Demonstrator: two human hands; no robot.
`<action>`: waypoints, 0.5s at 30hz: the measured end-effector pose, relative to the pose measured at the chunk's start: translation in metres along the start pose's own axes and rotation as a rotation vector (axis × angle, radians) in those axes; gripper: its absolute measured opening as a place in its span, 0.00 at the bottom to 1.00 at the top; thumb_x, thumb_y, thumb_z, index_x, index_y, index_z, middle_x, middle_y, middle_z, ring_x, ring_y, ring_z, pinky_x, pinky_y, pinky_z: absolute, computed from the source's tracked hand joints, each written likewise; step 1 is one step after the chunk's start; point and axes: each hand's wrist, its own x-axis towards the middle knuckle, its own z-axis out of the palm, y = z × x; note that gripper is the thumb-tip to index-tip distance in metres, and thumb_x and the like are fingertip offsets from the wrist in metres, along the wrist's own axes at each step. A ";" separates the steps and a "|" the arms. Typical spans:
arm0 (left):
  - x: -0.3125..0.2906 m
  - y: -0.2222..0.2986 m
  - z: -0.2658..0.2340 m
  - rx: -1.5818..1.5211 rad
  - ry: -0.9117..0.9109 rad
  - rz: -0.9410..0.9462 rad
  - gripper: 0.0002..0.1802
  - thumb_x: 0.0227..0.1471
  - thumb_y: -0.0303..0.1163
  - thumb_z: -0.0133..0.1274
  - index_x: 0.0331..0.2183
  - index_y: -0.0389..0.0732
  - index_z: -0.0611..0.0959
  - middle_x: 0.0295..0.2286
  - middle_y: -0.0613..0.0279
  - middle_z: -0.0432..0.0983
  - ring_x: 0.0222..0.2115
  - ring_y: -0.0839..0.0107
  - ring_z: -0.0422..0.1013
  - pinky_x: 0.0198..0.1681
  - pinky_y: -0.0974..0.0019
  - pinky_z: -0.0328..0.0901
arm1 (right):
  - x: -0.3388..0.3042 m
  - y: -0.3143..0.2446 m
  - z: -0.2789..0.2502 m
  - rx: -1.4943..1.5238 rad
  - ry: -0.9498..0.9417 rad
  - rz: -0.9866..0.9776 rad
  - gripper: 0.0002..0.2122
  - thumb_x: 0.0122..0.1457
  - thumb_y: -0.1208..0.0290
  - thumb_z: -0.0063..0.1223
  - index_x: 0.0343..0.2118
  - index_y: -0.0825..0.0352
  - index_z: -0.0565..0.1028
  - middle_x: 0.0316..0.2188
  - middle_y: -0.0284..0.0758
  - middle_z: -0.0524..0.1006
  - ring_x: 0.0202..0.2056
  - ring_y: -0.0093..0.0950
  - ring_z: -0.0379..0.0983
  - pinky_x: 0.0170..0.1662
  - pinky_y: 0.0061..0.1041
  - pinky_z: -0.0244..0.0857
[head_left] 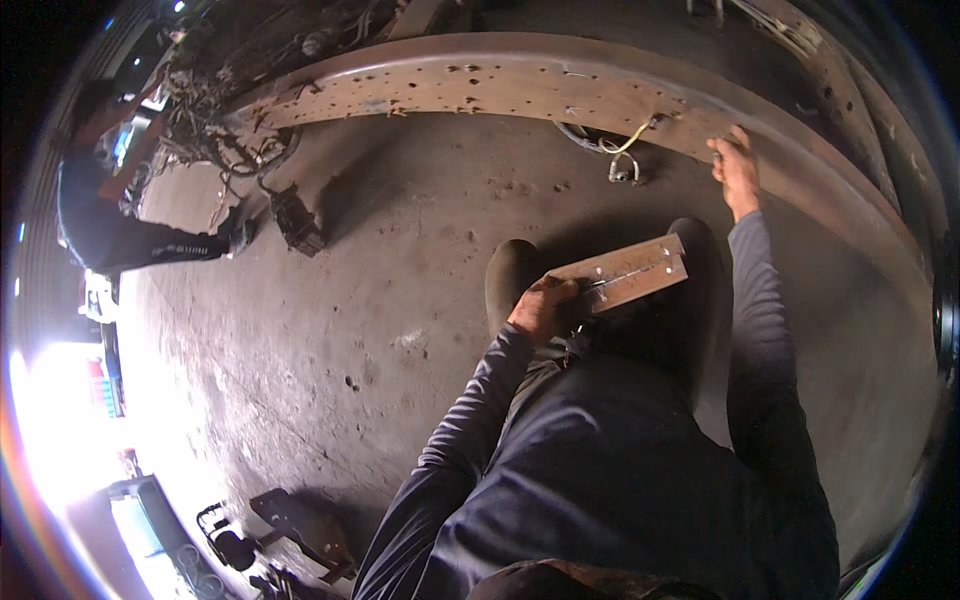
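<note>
My left hand is closed round the left end of a rusty metal angle bracket. This brown piece lies tilted above my knees, with a few bright holes along its face. My right hand is raised at the long steel frame rail, its fingers curled in near the rail's lower right part. Whatever those fingers may hold is too small to make out. A yellow cable and a small metal fitting hang from the rail to the left of that hand.
The curved rail, dotted with holes and bolts, spans the far side. At the left, another person leans beside tangled wiring and a dark box on the stained concrete floor. Dark metal parts lie at the lower left.
</note>
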 end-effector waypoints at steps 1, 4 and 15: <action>-0.004 0.004 0.006 0.001 0.000 0.009 0.20 0.61 0.30 0.52 0.53 0.35 0.72 0.44 0.57 0.75 0.43 0.66 0.74 0.49 0.60 0.72 | 0.008 -0.002 -0.007 -0.031 0.026 0.001 0.28 0.61 0.75 0.54 0.63 0.66 0.58 0.35 0.38 0.80 0.20 0.15 0.61 0.19 0.17 0.55; -0.007 0.005 0.004 0.023 0.030 -0.009 0.21 0.61 0.30 0.51 0.54 0.35 0.71 0.45 0.57 0.74 0.42 0.67 0.74 0.48 0.60 0.72 | 0.011 -0.012 0.003 -0.033 0.090 0.036 0.20 0.62 0.75 0.55 0.55 0.64 0.63 0.37 0.38 0.80 0.20 0.15 0.61 0.19 0.17 0.56; 0.017 -0.023 -0.042 0.277 -0.118 0.062 0.20 0.59 0.35 0.53 0.51 0.35 0.76 0.45 0.49 0.77 0.45 0.61 0.75 0.47 0.61 0.72 | 0.008 0.012 0.011 0.354 0.187 0.072 0.23 0.58 0.76 0.60 0.58 0.64 0.70 0.31 0.30 0.76 0.24 0.18 0.64 0.23 0.17 0.60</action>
